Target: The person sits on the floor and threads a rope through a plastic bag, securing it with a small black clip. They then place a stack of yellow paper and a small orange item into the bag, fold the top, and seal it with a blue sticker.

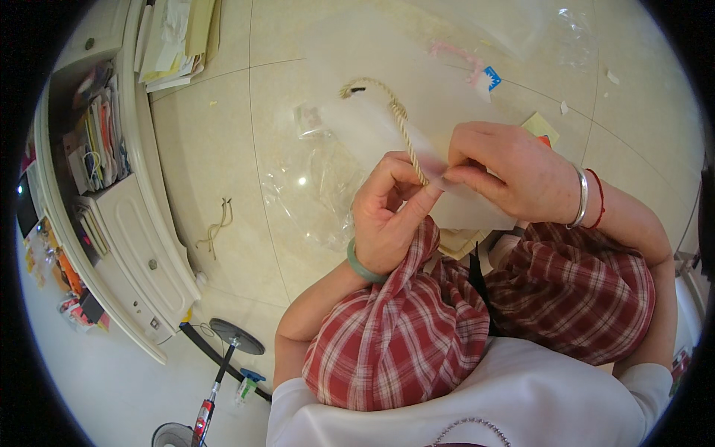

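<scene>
In front of my lap, my left hand (391,212), with a green bangle at its wrist, pinches the end of a beige twisted cord (404,130). The cord loops up and away, with a small dark piece (358,89) by its far end. Close beside those fingertips, my right hand (510,165) is closed in a pinch, a silver bangle and red string round its wrist. What lies between its fingertips is too small to make out. A frosted, see-through plastic sheet or bag (372,48) spreads under and beyond both hands.
Crumpled clear plastic (309,194) and another thin cord (217,227) lie on the tiled floor. A white cabinet (145,246) with papers stands left. Far off are a paper stack (179,45), pink cord (454,52) and a blue tag (491,78). A round-based stand (237,335) is lower left.
</scene>
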`<state>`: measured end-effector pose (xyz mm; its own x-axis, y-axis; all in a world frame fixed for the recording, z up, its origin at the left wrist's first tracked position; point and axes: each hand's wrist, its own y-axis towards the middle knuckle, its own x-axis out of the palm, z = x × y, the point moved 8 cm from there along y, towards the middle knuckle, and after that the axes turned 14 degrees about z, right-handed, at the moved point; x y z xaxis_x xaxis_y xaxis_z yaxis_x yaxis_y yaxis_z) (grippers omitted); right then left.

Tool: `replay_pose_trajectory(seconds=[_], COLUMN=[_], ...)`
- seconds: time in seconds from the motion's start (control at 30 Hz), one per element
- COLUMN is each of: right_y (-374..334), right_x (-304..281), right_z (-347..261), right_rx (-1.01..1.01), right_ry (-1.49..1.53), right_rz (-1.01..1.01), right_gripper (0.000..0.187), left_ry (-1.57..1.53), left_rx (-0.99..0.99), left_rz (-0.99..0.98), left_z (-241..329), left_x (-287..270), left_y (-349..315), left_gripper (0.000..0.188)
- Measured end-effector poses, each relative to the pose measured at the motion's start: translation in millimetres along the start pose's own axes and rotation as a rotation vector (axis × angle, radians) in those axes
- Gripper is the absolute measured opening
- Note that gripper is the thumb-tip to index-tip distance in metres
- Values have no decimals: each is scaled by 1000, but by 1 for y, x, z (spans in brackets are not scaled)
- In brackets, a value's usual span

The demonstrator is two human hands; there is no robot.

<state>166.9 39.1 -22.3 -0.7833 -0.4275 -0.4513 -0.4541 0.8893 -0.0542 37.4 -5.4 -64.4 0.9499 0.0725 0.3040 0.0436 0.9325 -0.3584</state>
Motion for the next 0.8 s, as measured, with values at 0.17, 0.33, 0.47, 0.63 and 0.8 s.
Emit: replay_pose_trajectory(seconds=[0.17,0.33,0.47,0.63,0.8], right_y=[-1,3,4,-12,-11], right_x=[-3,-14,-18,4,11], right_z=[0,21,8,4,-3], right_rx=[37,256,146,179,64], right_ry=[-41,90,138,-20,-88], right_rz=[9,-23,179,-24,-102], right_gripper=[17,22,24,16,13], left_ry=[118,-80,-81,23,-69], left_rx=[17,-47,-98,-84,97], left_rz=[-8,17,-50,52,416], left_z=[1,5,-1,6,41], left_x=[2,5,-2,-35,-69], left_y=[-1,0,-3,15,45], left_gripper=[8,10,12,5,19])
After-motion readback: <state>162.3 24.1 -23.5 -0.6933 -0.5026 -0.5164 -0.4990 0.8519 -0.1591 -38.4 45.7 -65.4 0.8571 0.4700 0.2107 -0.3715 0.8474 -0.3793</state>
